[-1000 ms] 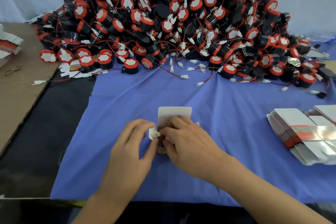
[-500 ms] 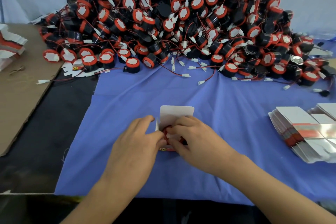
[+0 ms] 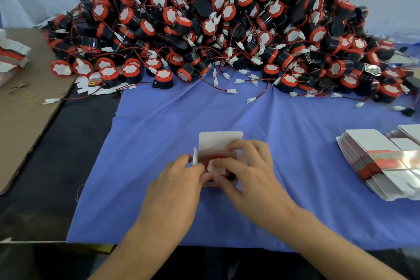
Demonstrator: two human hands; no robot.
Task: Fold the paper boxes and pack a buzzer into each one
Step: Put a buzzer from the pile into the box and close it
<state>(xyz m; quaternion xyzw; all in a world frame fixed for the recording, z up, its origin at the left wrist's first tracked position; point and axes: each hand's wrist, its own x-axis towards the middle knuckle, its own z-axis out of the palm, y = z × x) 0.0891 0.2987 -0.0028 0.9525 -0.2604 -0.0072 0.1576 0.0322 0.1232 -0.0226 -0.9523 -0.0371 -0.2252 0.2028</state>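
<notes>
Brown cardboard lies flat at the far left. Across the back, a heap of buzzers, black with red rims and trailing wires, spills onto the blue cloth, close enough for us to reach each next one. At centre our left hand curls against the left wall of the paper box, steadying it on the cloth; the box's white lid flap stands up at the far side, keeping the mouth clear. One buzzer sits in that mouth, white face up. Our right hand curls over it, seemingly pressing it down. A stack of flat box blanks waits at the right. A second ago we pinched a white plug beside the box; now it is hidden and the buzzer's face shows.
</notes>
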